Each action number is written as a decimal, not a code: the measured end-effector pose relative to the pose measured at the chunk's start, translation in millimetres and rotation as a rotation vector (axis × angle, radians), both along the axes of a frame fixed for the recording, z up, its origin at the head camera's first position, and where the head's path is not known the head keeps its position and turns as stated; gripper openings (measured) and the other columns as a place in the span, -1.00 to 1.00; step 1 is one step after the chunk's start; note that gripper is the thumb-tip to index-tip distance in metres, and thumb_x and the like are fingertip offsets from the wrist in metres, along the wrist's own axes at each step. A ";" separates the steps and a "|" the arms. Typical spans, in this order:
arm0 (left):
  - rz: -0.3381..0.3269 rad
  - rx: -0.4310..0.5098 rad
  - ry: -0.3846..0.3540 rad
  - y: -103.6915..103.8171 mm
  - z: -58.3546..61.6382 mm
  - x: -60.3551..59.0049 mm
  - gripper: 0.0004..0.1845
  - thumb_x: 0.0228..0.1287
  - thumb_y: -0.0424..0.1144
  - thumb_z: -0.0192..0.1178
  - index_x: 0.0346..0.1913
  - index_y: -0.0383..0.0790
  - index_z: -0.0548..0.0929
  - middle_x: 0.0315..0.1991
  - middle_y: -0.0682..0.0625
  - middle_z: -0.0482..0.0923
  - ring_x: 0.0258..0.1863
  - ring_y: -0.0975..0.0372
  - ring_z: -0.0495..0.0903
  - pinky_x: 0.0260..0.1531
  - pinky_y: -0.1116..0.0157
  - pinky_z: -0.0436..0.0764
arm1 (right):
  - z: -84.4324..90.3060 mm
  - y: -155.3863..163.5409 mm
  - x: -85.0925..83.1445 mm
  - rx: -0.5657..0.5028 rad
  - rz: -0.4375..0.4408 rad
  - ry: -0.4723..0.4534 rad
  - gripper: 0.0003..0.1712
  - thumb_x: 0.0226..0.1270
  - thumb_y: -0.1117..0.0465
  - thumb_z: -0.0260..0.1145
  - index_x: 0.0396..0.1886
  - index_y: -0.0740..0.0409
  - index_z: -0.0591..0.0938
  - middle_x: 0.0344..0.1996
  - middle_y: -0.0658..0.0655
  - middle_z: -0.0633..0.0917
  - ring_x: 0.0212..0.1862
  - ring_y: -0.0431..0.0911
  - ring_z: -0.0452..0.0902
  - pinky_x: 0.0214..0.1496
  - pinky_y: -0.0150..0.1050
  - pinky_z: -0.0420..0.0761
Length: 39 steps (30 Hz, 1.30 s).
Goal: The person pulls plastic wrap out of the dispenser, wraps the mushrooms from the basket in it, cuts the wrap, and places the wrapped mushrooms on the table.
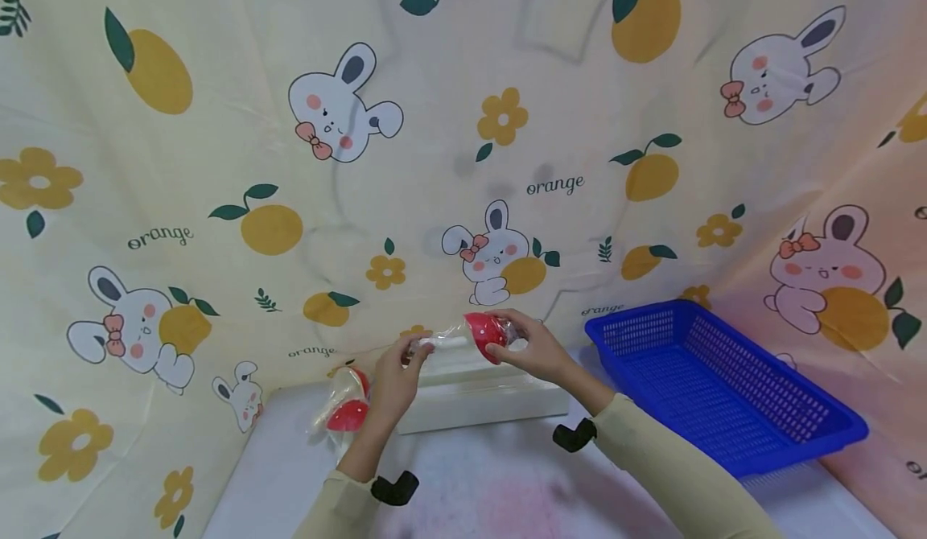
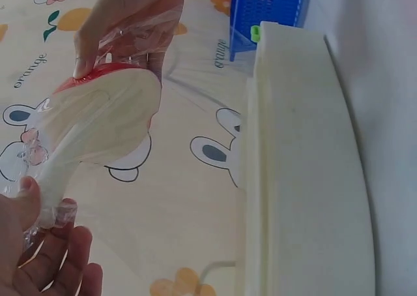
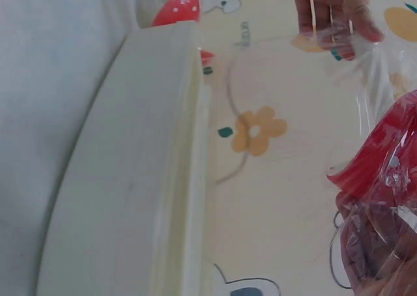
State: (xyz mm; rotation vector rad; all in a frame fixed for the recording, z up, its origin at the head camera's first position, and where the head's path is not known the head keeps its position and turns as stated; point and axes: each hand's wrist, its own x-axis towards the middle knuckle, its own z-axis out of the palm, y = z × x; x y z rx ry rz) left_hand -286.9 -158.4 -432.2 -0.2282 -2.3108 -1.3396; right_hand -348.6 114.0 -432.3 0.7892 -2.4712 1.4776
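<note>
Both hands hold up a mushroom-shaped piece (image 1: 487,335) in clear plastic wrap, lying sideways above a white box (image 1: 481,410). Its cap is red with white spots; the pale underside and stem (image 2: 62,172) show in the left wrist view. My left hand (image 1: 391,382) pinches the wrapped stem end between thumb and fingers. Around the cap, my right hand (image 1: 539,351) curls its thumb and fingers; in the right wrist view crinkled film covers part of that hand. More wrapped, red-capped mushroom pieces (image 1: 348,416) lie left of the box, partly behind my left forearm.
A blue slatted plastic basket (image 1: 858,430) stands on the right of the white table (image 1: 463,491). Behind the table hangs a cream cloth (image 1: 434,225) printed with rabbits and oranges. In the left wrist view a small green piece (image 2: 255,34) shows at the box's end.
</note>
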 end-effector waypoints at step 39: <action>-0.192 -0.047 -0.172 -16.0 6.7 38.8 -0.74 0.49 -0.03 0.39 0.12 0.02 0.78 -0.06 0.11 0.73 -0.06 0.19 0.62 0.01 0.23 0.64 | 8.5 14.0 54.0 0.095 0.015 -0.031 -0.15 0.25 -0.16 0.63 0.51 -0.21 0.53 0.37 0.10 0.65 0.32 0.21 0.58 0.09 0.12 0.76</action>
